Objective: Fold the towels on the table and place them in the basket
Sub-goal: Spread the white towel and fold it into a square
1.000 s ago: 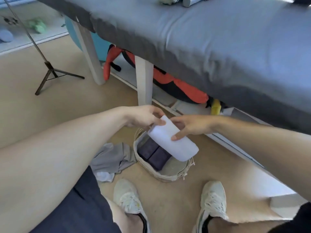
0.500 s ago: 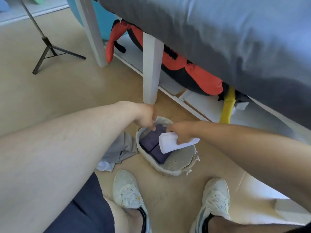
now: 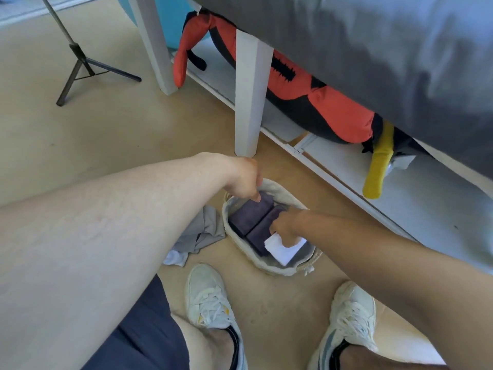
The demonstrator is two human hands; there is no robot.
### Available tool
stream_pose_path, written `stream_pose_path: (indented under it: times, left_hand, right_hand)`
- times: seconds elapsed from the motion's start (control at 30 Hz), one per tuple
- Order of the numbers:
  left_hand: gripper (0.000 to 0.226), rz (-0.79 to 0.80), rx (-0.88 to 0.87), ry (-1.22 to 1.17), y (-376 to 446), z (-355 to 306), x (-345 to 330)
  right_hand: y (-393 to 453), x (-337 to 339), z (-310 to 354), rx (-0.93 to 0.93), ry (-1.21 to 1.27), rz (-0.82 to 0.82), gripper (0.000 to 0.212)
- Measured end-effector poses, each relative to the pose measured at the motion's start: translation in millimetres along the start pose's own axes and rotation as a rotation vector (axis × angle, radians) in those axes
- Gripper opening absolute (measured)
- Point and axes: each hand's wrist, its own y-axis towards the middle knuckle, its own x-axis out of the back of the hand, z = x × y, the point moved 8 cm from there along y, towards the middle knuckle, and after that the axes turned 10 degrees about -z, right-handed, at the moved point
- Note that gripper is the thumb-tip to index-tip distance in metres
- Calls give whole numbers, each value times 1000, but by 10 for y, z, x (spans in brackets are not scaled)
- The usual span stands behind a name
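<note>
Basket [image 3: 241, 253] sits on tan floor [image 3: 106, 134] beside the grey-covered surface [image 3: 373, 49] (tripod [image 3: 77, 65] far left). Right hand [image 3: 284, 228] grips white towel [image 3: 282, 249] inside; left hand [image 3: 246, 182], fingers curled, touches a purple towel [image 3: 249, 216].

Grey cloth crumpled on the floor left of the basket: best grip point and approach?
Pinch a raised ridge near the middle of the grey cloth, coming straight down from above. It lies crumpled and flat on the floor, its right edge against the basket, so a side approach there is blocked.

right hand [image 3: 282, 227] grips white towel [image 3: 283, 249] in basket [image 3: 269, 267] | left hand [image 3: 246, 182] touches purple towel [image 3: 249, 216]
</note>
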Motion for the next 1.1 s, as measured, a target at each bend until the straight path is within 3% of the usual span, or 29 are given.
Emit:
stream_pose_path:
  times: [0.23, 0.37, 0.47, 0.63, 0.7, 0.9, 1.0, 1.1]
  left_hand:
    - [52, 24, 25, -9, 14, 87, -66]
    - [51, 45, 27, 4, -4, 94, -84]
    - [49, 62, 26, 10, -12, 69, -83]
    - [50, 61, 24, 1, -29, 8, -51]
    - [51, 56, 23, 3, -33, -5, -37]
    - [46, 55, 19, 5, -24, -36, -37]
    - [31, 73, 16, 22, 17, -11, -108]
    - [33, 78, 14, 22, 23, 18, -118]
  right_hand:
    - [204, -286, 26, -22, 101, 70, 55]
    - [289, -431, 66, 41, -1, 32, 57]
    - [312, -467, 109, 92, -23, -82, 53]
    - [226, -348, 34, 151, 151, -395, 56]
    - [155, -273, -40, 138, 203, -443, 57]
    - [71, -339, -470, -41, 241, -337, 49]
    - [170, -503, -447, -53, 208, -233, 50]
    - [266, -564, -370, -46, 116, -188, 46]
